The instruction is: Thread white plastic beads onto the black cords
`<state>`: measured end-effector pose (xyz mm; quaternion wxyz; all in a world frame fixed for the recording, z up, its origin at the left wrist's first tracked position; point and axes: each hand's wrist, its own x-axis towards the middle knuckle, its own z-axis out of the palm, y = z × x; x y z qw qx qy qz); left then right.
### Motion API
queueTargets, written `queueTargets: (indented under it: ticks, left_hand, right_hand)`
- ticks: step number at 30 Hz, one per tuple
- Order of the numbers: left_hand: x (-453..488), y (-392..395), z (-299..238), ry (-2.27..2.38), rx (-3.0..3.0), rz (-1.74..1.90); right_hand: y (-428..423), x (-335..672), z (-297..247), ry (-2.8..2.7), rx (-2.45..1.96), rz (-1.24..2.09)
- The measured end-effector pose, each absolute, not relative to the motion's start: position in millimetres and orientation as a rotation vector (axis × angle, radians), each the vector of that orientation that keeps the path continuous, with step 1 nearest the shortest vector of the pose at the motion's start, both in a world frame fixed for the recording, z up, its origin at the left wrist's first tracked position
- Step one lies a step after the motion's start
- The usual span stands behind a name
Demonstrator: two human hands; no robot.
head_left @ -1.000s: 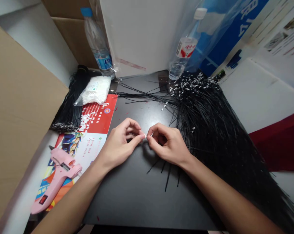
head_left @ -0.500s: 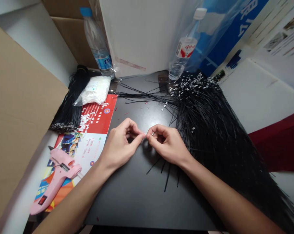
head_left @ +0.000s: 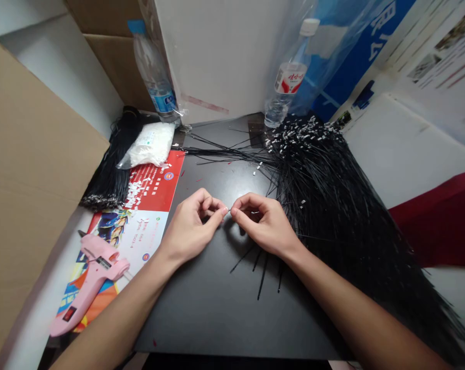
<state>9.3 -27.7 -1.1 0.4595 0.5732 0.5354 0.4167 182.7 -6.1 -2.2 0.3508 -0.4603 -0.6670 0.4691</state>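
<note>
Pinching a tiny white piece (head_left: 226, 210) in the nearly shut fingers (head_left: 213, 202) of my left hand (head_left: 190, 228), right hand (head_left: 265, 226) curled just beside, I could lose it among the black wires (head_left: 325, 205) at two o'clock if it slips.

A hot glue gun (head_left: 91, 275) lies on a printed sheet (head_left: 149, 231), to the left of the work mat (head_left: 217, 318); a wire bundle (head_left: 109, 177) and a plastic bag of connectors (head_left: 149, 146) lie behind that sheet, just right of a cardboard flap (head_left: 35, 180). A heap of wires (head_left: 333, 205) covers the mat's right side; a water bottle (head_left: 155, 72) and a second water bottle (head_left: 284, 85) stand behind the mat, against the two ends of a carton (head_left: 220, 51).
</note>
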Motion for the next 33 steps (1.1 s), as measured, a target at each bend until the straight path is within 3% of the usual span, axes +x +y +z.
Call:
queueTargets:
  ticks: [16, 23, 33]
  left_hand:
    - [21.2, -29.1, 1.9, 1.328, 1.265, 1.155]
    - [23.2, -29.0, 5.7, 1.129, 1.071, 1.153]
    - [23.9, -28.8, 3.7, 1.183, 1.017, 1.194]
  right_hand:
    - [-9.8, 173.4, -8.5, -1.627, -1.185, 1.223]
    - [-8.3, 175.8, -7.7, -1.469, -1.109, 1.356]
    - [-10.3, 177.1, -11.6, -1.522, -1.118, 1.261]
